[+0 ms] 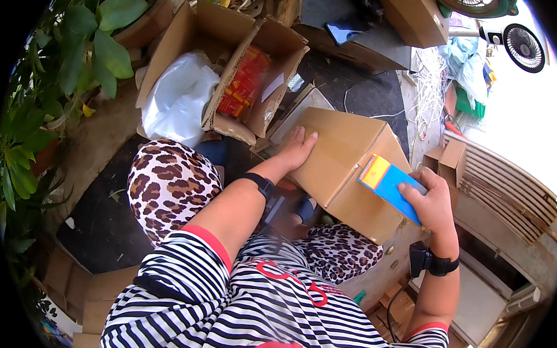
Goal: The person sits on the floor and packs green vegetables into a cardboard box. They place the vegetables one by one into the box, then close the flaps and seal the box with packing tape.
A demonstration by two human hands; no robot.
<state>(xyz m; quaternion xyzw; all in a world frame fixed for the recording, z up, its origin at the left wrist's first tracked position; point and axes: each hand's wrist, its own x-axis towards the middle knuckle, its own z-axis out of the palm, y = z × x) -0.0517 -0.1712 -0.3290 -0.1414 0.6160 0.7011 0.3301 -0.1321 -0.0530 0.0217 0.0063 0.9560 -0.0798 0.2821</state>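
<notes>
A closed cardboard box [336,148] lies tilted before me, partly over my patterned trouser leg. My left hand [298,149] rests on its left side with the fingers laid against the cardboard. In my right hand [426,196] is a blue and yellow tape dispenser [391,184], gripped at its blue part, its yellow end against the box's right face. Clear tape seems to run along the box's seam, though its edges are hard to see. Behind my left hand stands an open carton [245,85] holding red and yellow packets.
Another open carton [172,41] holds a white plastic bag [181,93]. A phone [345,30] lies on a dark surface at the back. Small cardboard boxes [451,159] stand at right, near a slatted panel [509,181]. Leafy plants [77,40] fill the left; a small fan [523,47] is upper right.
</notes>
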